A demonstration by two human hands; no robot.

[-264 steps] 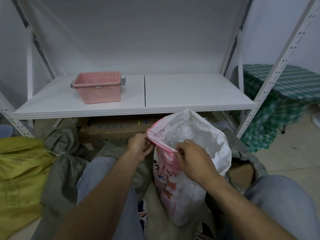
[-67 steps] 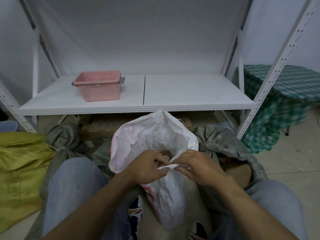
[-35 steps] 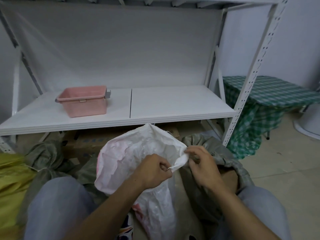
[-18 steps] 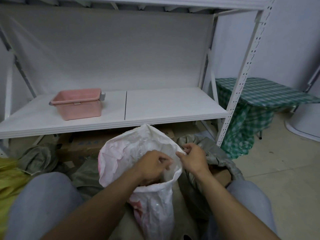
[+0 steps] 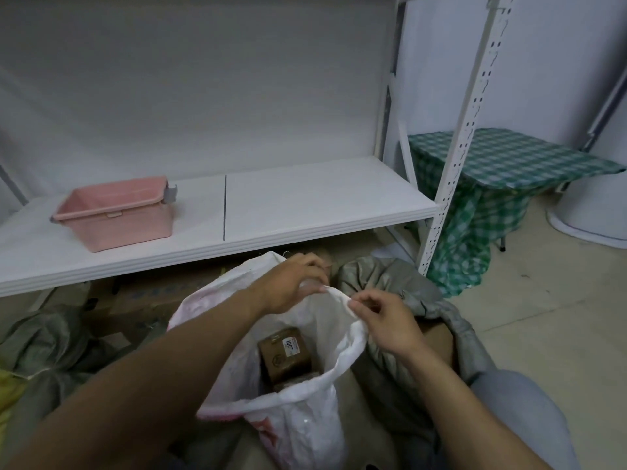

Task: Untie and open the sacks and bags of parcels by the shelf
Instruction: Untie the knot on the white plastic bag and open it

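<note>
A white woven sack with pink print stands between my knees, its mouth pulled wide. Brown cardboard parcels with a white label show inside. My left hand grips the far rim of the mouth. My right hand pinches the right rim a little nearer to me. A grey sack lies just right of the white one, and another grey sack slumps at the left.
A white shelf runs across in front, with a pink plastic bin on its left part. Cardboard boxes sit under the shelf. A table with a green checked cloth stands right of the shelf post. A yellow bag's edge shows far left.
Both hands have pulled the white sack's mouth wider apart, so parcels inside now show. The view has swung to the right.
</note>
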